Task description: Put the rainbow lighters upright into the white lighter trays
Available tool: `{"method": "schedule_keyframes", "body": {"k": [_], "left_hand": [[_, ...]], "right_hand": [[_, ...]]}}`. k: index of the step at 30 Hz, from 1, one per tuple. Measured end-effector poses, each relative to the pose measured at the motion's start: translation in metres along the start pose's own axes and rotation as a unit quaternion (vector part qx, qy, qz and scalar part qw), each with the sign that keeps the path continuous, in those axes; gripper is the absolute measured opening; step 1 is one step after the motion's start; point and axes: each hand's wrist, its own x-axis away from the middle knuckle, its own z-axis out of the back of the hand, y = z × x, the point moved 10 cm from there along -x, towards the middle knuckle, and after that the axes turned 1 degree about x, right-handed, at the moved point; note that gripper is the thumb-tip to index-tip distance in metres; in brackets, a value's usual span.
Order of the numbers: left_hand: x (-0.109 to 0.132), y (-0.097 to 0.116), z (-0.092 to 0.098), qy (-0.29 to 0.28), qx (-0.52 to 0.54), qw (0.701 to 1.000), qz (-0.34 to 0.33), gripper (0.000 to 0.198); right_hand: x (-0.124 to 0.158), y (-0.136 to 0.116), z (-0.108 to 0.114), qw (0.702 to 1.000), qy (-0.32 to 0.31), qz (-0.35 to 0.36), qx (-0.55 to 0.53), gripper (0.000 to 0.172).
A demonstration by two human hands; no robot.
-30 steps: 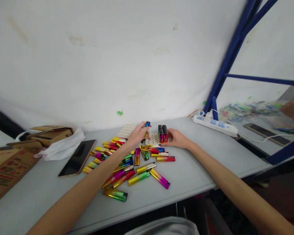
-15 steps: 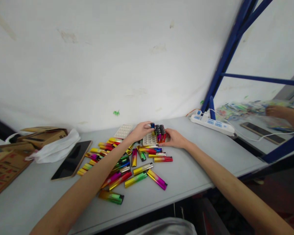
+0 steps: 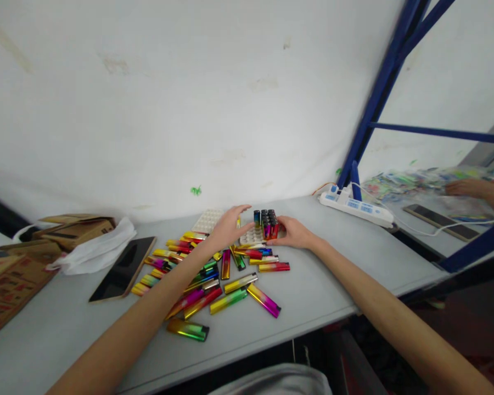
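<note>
A pale tray with round pits (image 3: 252,237) lies at the back of the table. Upright lighters with black tops (image 3: 269,224) fill its right part, and a blue lighter (image 3: 257,218) stands at their left. My left hand (image 3: 229,226) is just left of the tray, thumb and fingers apart. In its gap shows a narrow yellow piece (image 3: 238,221); whether it touches the hand is unclear. My right hand (image 3: 293,232) curls round the tray's right end, against the standing lighters. Several shiny coloured lighters (image 3: 228,301) lie loose in front of and left of the tray.
Another pitted tray (image 3: 208,220) lies behind my left hand. To the left are a dark tablet (image 3: 122,269), a white bag (image 3: 96,252) and cardboard boxes (image 3: 16,285). A power strip (image 3: 356,208) and blue frame (image 3: 374,104) stand right. Beyond, another person's hand (image 3: 463,187) is near a phone (image 3: 440,221).
My left hand has let go of the blue lighter, which now stands in the tray, and has drawn back slightly left with fingers opened. My right hand stays in place.
</note>
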Motion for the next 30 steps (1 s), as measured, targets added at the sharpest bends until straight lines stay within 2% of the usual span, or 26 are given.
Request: {"method": "schedule_keyframes", "body": {"k": [1,4,6,9,12,16,19,22,24,26,30], "left_hand": [[0.011,0.009,0.008,0.01,-0.041,0.999,-0.012,0.042],[0.048,0.035,0.015,-0.042,-0.11,0.992,-0.038,0.018],[0.074,0.048,0.013,-0.086,-0.12,0.988,-0.047,0.014],[0.102,0.057,0.002,-0.139,-0.132,0.981,-0.037,0.018],[0.115,0.057,-0.016,-0.18,-0.143,0.973,-0.038,0.018],[0.115,0.048,-0.033,-0.212,-0.146,0.966,-0.014,0.02],[0.11,0.051,-0.027,-0.174,-0.104,0.979,-0.009,0.02],[0.107,0.06,-0.004,-0.074,-0.024,0.997,-0.002,0.02],[0.109,0.059,0.01,-0.028,0.051,0.998,0.032,0.021],[0.112,0.052,0.012,-0.02,0.163,0.983,0.088,0.023],[0.114,0.039,0.008,0.004,0.39,0.908,0.155,0.03]], "right_hand": [[0.0,0.0,0.0,1.0,0.0,0.0,0.0,0.066],[-0.001,0.001,-0.001,1.0,-0.006,-0.002,-0.004,0.066],[-0.001,0.002,-0.002,1.0,-0.009,-0.005,-0.003,0.065],[-0.001,0.002,-0.001,1.0,-0.005,-0.006,0.0,0.067],[0.0,0.003,0.0,1.0,0.003,-0.012,0.006,0.068],[0.001,0.004,-0.001,1.0,-0.001,-0.015,-0.002,0.067],[0.0,0.004,-0.001,1.0,-0.002,-0.016,-0.006,0.066],[0.0,0.004,0.0,1.0,-0.003,-0.019,0.0,0.066],[0.001,0.003,-0.001,1.0,-0.007,-0.021,-0.002,0.066],[0.001,0.002,-0.001,1.0,-0.01,-0.022,-0.006,0.065],[0.002,0.001,0.0,1.0,-0.011,-0.029,0.002,0.064]]}}
